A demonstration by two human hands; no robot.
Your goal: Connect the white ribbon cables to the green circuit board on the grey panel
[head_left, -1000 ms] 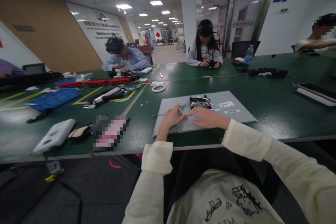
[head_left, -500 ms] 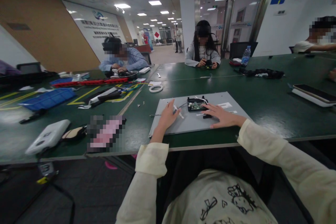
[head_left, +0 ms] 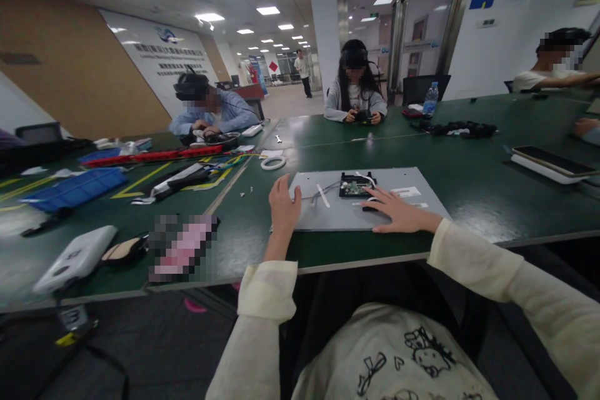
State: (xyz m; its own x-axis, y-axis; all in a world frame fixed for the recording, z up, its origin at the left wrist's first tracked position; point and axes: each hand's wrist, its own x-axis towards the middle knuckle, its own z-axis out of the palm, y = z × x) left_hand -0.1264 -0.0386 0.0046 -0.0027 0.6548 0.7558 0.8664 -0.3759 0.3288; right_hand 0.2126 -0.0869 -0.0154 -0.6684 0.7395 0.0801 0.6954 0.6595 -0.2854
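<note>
A flat grey panel [head_left: 313,220] lies on the green table in front of me. Fixed near its far edge is a green circuit board [head_left: 355,187] in a black frame, with thin grey cables running left from it. My left hand [head_left: 284,207] is at the panel's left edge, fingers raised and thumb apart. Whether it presses on the edge cannot be made out. Spread flat over the right half, my right hand [head_left: 402,212] has its fingertips near the board and a small black part [head_left: 370,205]. A white strip [head_left: 323,195] lies between the hands.
Behind the panel are a white tape ring [head_left: 273,163] and a small wrench [head_left: 278,139]. To the left lie a pink item [head_left: 185,249], a white device [head_left: 75,259] and a blue tray [head_left: 75,189]. A phone [head_left: 555,160] rests at right. Other people sit around the table.
My left hand has moved left, from over the panel to its left edge. The panel has shifted slightly right on the table. My right hand stays spread over it.
</note>
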